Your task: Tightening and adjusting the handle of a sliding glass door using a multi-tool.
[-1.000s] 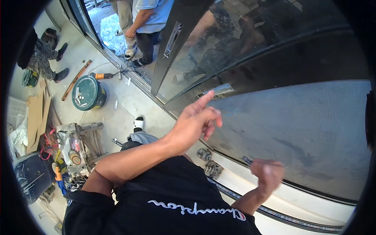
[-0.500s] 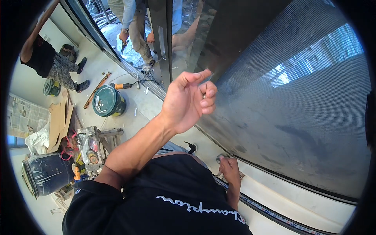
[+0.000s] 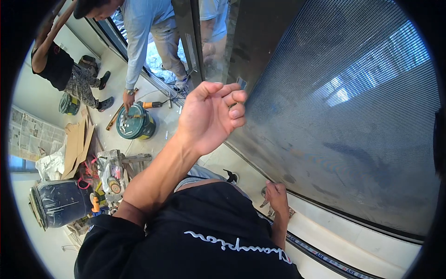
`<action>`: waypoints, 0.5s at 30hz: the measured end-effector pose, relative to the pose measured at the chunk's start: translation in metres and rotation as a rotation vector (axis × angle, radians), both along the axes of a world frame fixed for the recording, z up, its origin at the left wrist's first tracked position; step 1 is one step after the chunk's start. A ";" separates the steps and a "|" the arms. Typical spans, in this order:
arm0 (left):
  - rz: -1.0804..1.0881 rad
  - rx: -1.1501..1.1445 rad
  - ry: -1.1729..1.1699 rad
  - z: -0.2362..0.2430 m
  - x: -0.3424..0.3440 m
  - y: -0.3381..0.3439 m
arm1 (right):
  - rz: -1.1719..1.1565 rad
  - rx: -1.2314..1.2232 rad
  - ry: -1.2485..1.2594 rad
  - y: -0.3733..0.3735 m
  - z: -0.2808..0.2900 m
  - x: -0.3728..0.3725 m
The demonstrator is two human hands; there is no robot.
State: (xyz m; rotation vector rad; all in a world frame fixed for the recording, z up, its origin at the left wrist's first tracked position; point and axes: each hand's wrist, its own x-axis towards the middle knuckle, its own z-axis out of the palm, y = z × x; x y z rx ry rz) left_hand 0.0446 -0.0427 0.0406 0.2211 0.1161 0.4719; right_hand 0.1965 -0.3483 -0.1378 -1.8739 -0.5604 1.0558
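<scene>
My left hand (image 3: pixel 211 116) is raised at mid-view, palm up and bare. Its fingers are loosely curled and apart, with the tips beside the dark frame of a sliding screen door (image 3: pixel 344 139). By the fingertips a small pale fitting (image 3: pixel 241 83) shows on that frame; whether I touch it I cannot tell. Low by the door's bottom edge, my right hand (image 3: pixel 277 197) is closed, with a small greyish object partly showing at its fingers. Its kind is hidden. Under my right forearm runs a dark floor track (image 3: pixel 320 255) with a printed strip.
A co-worker in a light blue sleeve (image 3: pixel 138 46) reaches to a green lidded bucket (image 3: pixel 134 122) beside an orange power tool (image 3: pixel 151 105). Another person in black (image 3: pixel 55 67) stands far left. Cardboard (image 3: pixel 76 144), a dark drum (image 3: pixel 60 202) and a cluttered wooden stand (image 3: pixel 134 158) are at left.
My left hand has shifted slightly left and its fingers have loosened. The co-worker has leaned in from the doorway and put a hand to the bucket's lid. My right hand stays low.
</scene>
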 end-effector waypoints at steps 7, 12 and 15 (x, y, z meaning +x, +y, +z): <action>-0.031 0.019 0.028 0.003 0.015 -0.001 | 0.017 0.056 0.096 -0.003 -0.016 0.001; -0.013 0.117 0.214 0.010 0.016 -0.002 | 0.002 0.011 0.089 -0.004 -0.017 -0.002; -0.032 0.176 0.329 0.009 0.011 -0.002 | 0.041 0.000 -0.032 -0.013 -0.031 0.001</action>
